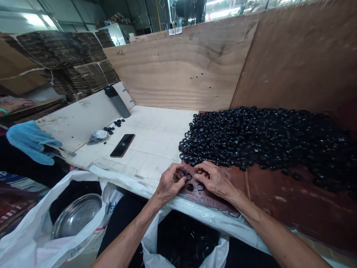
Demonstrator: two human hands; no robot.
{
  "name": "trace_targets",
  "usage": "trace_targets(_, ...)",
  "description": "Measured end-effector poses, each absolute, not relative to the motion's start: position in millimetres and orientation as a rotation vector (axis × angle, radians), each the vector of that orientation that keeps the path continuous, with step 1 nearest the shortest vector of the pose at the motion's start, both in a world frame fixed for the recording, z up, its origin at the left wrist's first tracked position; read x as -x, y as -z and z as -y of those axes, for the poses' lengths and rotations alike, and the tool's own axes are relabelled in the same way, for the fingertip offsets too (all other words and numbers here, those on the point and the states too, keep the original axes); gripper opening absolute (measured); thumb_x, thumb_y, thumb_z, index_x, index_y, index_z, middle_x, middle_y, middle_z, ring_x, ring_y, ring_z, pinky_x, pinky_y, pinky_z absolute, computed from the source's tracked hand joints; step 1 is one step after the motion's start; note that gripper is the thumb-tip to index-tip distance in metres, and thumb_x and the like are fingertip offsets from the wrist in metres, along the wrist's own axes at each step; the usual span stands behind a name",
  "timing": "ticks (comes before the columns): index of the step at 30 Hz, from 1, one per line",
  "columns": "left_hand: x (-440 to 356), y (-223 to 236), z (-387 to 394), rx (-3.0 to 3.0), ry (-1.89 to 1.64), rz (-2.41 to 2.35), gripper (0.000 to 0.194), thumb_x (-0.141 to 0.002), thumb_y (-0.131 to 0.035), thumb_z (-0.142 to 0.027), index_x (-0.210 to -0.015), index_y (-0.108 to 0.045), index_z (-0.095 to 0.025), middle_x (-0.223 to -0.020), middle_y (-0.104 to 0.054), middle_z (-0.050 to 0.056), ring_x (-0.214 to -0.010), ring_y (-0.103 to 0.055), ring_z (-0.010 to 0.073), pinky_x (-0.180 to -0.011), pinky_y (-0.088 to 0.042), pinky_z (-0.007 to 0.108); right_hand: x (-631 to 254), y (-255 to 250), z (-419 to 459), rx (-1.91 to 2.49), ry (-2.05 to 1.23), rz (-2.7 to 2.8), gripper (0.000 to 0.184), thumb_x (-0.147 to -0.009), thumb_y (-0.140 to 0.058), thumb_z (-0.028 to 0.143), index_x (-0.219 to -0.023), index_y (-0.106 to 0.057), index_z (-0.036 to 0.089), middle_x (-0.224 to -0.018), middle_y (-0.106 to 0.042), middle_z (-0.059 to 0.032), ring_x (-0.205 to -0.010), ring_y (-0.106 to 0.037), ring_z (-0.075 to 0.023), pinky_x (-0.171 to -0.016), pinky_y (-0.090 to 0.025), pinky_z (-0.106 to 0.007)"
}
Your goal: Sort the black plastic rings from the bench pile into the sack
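Note:
My left hand (170, 182) and my right hand (213, 178) rest close together at the table's front edge, fingers curled. Between them lie a few small black rings (190, 181). The left fingertips pinch one ring (183, 173). The right fingers are bent over another ring (200, 186) on the brown board (279, 201). Just behind the hands spreads a big heap of black ring parts (264, 139).
A black phone (122, 145), a grey flask (118, 101), a few loose black parts (113, 127) and a small plastic bag (96, 136) lie on the white tiled table (156, 137). White bags (184, 242) hang below the edge, one with a metal bowl (76, 214). Plywood panels (181, 63) stand behind.

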State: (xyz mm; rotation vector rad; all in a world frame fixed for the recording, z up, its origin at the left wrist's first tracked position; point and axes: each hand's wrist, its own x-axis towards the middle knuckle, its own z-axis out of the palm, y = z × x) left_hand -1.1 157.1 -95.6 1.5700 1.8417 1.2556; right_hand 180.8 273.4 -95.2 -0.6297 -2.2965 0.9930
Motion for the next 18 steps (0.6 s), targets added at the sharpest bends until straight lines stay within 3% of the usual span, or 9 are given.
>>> trace_targets(6, -0.2, 91.9, -158.2, -1.369, -1.307, -1.842, 0.032, -0.078, -0.066, -0.018, -0.11, -0.059, -0.019, -0.094, -0.069, 0.002, -0.068, -0.062, 0.011, -0.066, -0.055, 0.024, -181.4, 81.1, -260.2, 0.315, -0.844, 2.475, 0.013, -0.083, -0.068, 0.025, -0.094, -0.064, 0.019, -0.092, -0.062, -0.0049, -0.083, -0.058, -0.0191, -0.074, -0.05, -0.031)
trace_targets(10, -1.0, 99.5, -157.6, -1.248, -1.394, -1.792, 0.034, -0.079, -0.068, -0.021, -0.112, -0.058, -0.018, -0.1, -0.07, 0.005, -0.083, -0.068, 0.0153, -0.076, -0.057, 0.028, -176.6, 81.3, -247.8, 0.047, -0.754, 2.632, 0.016, -0.09, -0.058, 0.016, -0.102, -0.067, 0.021, -0.101, -0.066, -0.0086, -0.098, -0.06, -0.0229, -0.087, -0.05, -0.038)
trace_targets(14, -4.2, 104.7, -158.3, -1.167, -1.463, -1.644, 0.035, -0.08, -0.069, -0.021, -0.113, -0.058, -0.018, -0.103, -0.071, 0.007, -0.091, -0.07, 0.0181, -0.083, -0.058, 0.032, -181.2, 94.4, -244.6, 0.035, -0.741, 2.669, 0.022, -0.091, -0.057, 0.016, -0.11, -0.066, 0.021, -0.107, -0.067, -0.0111, -0.103, -0.061, -0.025, -0.093, -0.05, -0.041)
trace_targets(18, -5.6, 104.3, -160.2, -1.219, -1.455, -1.551, 0.036, -0.083, -0.067, -0.02, -0.118, -0.06, -0.019, -0.111, -0.071, 0.008, -0.098, -0.07, 0.0202, -0.09, -0.057, 0.035, -184.5, 100.4, -252.5, 0.272, -0.911, 2.46, 0.019, -0.094, -0.053, 0.019, -0.106, -0.067, 0.022, -0.101, -0.068, -0.0093, -0.097, -0.064, -0.0231, -0.09, -0.053, -0.04)
